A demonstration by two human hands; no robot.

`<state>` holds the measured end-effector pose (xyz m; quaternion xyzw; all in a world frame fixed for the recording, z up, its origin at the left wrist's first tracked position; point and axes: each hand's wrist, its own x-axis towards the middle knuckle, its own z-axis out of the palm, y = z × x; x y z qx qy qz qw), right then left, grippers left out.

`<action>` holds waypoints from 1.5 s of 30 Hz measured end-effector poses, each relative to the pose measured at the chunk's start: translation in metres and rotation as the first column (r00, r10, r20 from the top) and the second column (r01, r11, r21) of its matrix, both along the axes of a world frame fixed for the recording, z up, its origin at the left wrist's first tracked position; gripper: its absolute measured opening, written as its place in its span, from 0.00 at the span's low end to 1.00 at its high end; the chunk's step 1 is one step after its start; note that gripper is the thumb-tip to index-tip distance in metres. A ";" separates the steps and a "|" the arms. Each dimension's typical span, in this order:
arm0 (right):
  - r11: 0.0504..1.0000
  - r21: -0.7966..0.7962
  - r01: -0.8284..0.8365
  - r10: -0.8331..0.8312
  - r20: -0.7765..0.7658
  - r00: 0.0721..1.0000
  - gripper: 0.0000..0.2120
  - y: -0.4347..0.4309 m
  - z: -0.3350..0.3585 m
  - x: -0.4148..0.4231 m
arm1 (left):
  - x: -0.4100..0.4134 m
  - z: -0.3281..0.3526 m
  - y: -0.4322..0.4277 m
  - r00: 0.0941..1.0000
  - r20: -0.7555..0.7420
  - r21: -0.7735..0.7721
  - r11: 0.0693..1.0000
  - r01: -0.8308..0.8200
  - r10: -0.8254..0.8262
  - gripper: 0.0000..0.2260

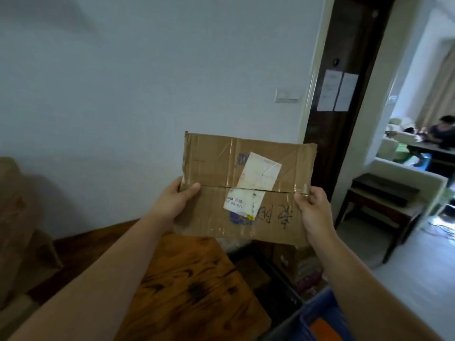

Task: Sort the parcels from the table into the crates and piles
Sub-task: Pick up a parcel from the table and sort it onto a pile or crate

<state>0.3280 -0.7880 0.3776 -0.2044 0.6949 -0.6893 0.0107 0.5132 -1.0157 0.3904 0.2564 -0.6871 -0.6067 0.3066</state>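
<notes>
Far left: blurred brown cardboard box [14, 217], low against the pale wall [147, 70]. Lower left to centre: wooden desk [192, 291], dark knots in the grain, a bare forearm stretched over it.

Left grip [177, 203] clamped on the left edge of the flat cardboard parcel [214, 166], thumb pressed on the front face at the slit across the middle, fingers hidden behind. Parcel held up in the air between both grips, upright and tilted slightly clockwise, front face to the camera, above the desk's far end and clear of it.

At the parcel's centre, a crumpled white label [258, 172] skewed across the slit. Just below it, a second label [242, 201], print too small to read. Right of those, black handwritten characters [280, 215], upside down.

Right grip [311, 212] clamped on the parcel's right edge, thumb on the front near the taped end of the slit, fingers behind and out of sight.

Beneath the parcel, a dark crate [283, 274] with boxed goods [302, 264] inside. Lower right, a blue crate [317, 313] holding something orange [325, 328], partly hidden by the right forearm.

Higher up on the wall, a white light switch [288, 95]. Beside it, a dark door [344, 40] with two white sheets [337, 91] stuck side by side. Further right, a smaller dark desk [379, 205] on pale floor. In the bright room beyond, a seated person [440, 132], blurred.
</notes>
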 end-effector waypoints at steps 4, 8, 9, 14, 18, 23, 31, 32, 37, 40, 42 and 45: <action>0.998 0.049 0.034 -0.034 -0.007 0.999 0.01 -0.003 -0.014 -0.051 | -0.057 -0.024 -0.009 0.996 0.080 0.048 0.998 -0.031 0.027 0.19; 0.995 0.079 0.067 -0.068 0.014 0.998 0.07 -0.020 -0.021 -0.099 | -0.113 -0.039 -0.022 0.998 0.067 0.148 0.988 -0.032 0.022 0.12; 0.993 0.092 0.075 -0.077 0.019 0.997 0.08 -0.025 -0.023 -0.113 | -0.128 -0.043 -0.027 0.997 0.076 0.151 0.988 -0.033 0.022 0.12; 0.987 0.131 0.091 -0.097 0.040 0.994 0.07 -0.043 -0.034 -0.173 | -0.192 -0.062 -0.046 0.989 0.146 0.188 0.981 -0.049 0.022 0.16; 0.975 0.197 0.101 -0.112 0.049 0.992 0.06 -0.054 -0.053 -0.217 | -0.233 -0.090 -0.056 0.973 0.227 0.220 0.971 -0.092 0.041 0.18; 0.965 0.259 0.044 -0.078 0.123 0.989 0.06 -0.076 -0.085 -0.266 | -0.269 -0.126 -0.066 0.947 0.300 0.242 0.950 -0.196 0.119 0.22; 0.914 0.377 -0.150 0.088 0.176 0.980 0.07 -0.123 -0.145 -0.352 | -0.318 -0.179 -0.071 0.860 0.410 0.240 0.875 -0.421 0.302 0.22; 0.905 0.385 -0.179 0.112 0.191 0.975 0.07 -0.128 -0.152 -0.363 | -0.325 -0.186 -0.069 0.850 0.415 0.235 0.865 -0.444 0.324 0.21; 0.838 0.462 -0.291 0.196 0.243 0.950 0.07 -0.140 -0.185 -0.400 | -0.345 -0.217 -0.057 0.771 0.492 0.235 0.792 -0.564 0.403 0.21; 0.787 0.507 -0.351 0.223 0.297 0.928 0.08 -0.145 -0.212 -0.411 | -0.350 -0.239 -0.048 0.707 0.538 0.205 0.742 -0.638 0.459 0.20; 0.753 0.538 -0.379 0.236 0.318 0.918 0.09 -0.146 -0.232 -0.415 | -0.351 -0.256 -0.042 0.666 0.570 0.202 0.703 -0.681 0.481 0.20; 0.678 0.609 -0.412 0.247 0.340 0.908 0.09 -0.146 -0.266 -0.418 | -0.351 -0.289 -0.032 0.617 0.627 0.183 0.680 -0.710 0.476 0.19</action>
